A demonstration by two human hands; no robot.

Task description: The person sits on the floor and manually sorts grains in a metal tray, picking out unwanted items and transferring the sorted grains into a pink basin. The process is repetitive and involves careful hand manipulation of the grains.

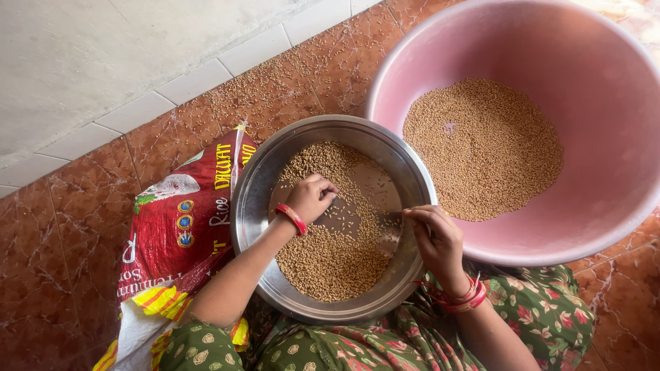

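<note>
A round steel plate point(253, 206) rests on my lap, holding brown wheat grain point(330, 261) spread around a bare patch in its middle. My left hand point(311, 197), with a red bangle at the wrist, lies curled on the grain near the plate's centre, fingers bent down into it. My right hand point(436, 238), wearing red bangles and thread, rests on the plate's right rim with its fingertips pinched together over the grain. Whether it holds a grain I cannot tell.
A large pink plastic tub point(605, 75) with a heap of the same grain point(481, 148) stands at the right, touching the plate. A red printed sack point(180, 227) lies on the brown tiled floor point(62, 247) at the left. Loose grain is scattered on the tiles by the white wall.
</note>
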